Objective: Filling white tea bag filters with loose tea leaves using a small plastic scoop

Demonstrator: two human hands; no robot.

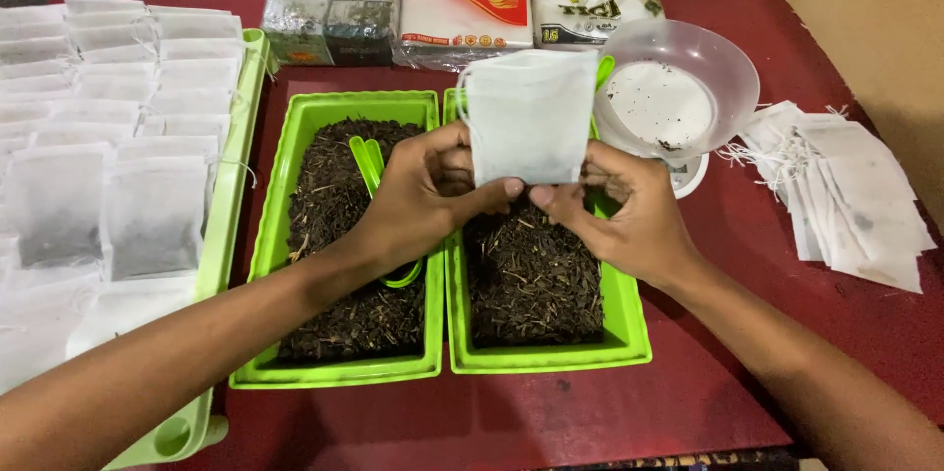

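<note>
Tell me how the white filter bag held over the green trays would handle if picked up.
The white filter bag looks thin and soft, so probably floppy; both the left hand and right hand pinch its lower edge. It seems empty, likely very light.

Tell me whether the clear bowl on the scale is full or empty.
Nearly empty: the bowl tilts toward the camera, showing only a few dark specks on its white bottom, no heap of tea.

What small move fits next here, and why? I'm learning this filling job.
Probably spread the white bag's mouth open: both hands, left and right, pinch its lower edge above the right green tray of dark leaves, and it looks flat, seemingly unfilled.
</note>
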